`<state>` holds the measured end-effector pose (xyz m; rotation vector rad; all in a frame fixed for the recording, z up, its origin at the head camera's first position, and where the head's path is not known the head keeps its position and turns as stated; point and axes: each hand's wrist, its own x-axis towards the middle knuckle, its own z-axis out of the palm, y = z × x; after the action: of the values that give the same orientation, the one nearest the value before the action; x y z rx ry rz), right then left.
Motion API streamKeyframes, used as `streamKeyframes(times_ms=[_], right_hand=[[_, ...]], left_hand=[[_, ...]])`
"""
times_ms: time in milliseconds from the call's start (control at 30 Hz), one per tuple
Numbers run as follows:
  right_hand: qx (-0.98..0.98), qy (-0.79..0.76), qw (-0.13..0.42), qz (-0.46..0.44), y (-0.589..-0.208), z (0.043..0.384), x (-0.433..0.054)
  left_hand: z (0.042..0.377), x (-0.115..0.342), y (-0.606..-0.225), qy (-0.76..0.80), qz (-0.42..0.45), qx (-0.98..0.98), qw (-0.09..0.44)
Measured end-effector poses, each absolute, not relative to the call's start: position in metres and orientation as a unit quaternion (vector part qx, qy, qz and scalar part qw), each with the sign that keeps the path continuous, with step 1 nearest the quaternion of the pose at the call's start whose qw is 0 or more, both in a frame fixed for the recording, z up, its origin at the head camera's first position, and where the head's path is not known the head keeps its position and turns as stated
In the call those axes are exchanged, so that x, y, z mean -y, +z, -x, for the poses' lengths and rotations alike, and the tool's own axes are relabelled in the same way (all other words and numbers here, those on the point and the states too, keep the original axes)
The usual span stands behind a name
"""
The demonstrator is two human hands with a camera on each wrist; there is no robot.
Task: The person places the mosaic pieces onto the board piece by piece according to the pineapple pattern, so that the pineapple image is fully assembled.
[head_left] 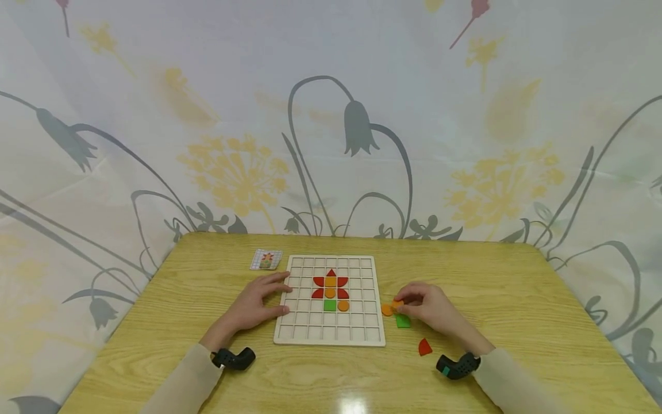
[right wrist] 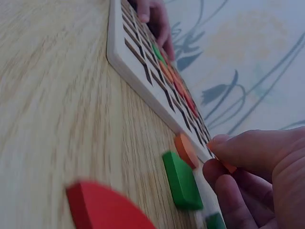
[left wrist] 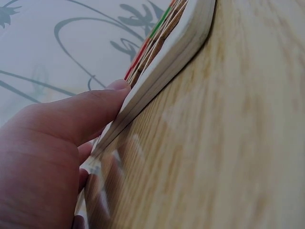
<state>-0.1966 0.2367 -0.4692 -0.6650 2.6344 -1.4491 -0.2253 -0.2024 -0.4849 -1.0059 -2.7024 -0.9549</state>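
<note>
Left hand (head_left: 254, 301), spread, touches the board (head_left: 314, 332) at lower centre of frame; right hand (head_left: 431, 309) pinches an orange piece (head_left: 397, 305) just right of it. We'd steady the board and lower the piece level.

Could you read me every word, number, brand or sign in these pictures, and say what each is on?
None can be read.
Small white paper card with a printed flower pattern: too small to tell whether it bears text.
Black plastic device on the left wrist, black plastic device on the right wrist: no legible markings.
White square gridded board: no lettering visible.
</note>
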Motion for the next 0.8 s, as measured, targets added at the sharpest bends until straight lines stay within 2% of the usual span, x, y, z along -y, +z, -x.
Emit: streamKeyframes(times_ms=[367, 800], right_hand=[[-0.85, -0.429, 0.012, 0.304, -0.464, 0.209, -0.168], [-0.841, -0.395, -0.009, 0.369, -0.464, 0.22, -0.106]], left_hand=[[0.227, 0.201, -0.488, -0.316, 0.33, 0.888, 0.05], [0.227, 0.202, -0.487, -0.317, 0.331, 0.887, 0.051]])
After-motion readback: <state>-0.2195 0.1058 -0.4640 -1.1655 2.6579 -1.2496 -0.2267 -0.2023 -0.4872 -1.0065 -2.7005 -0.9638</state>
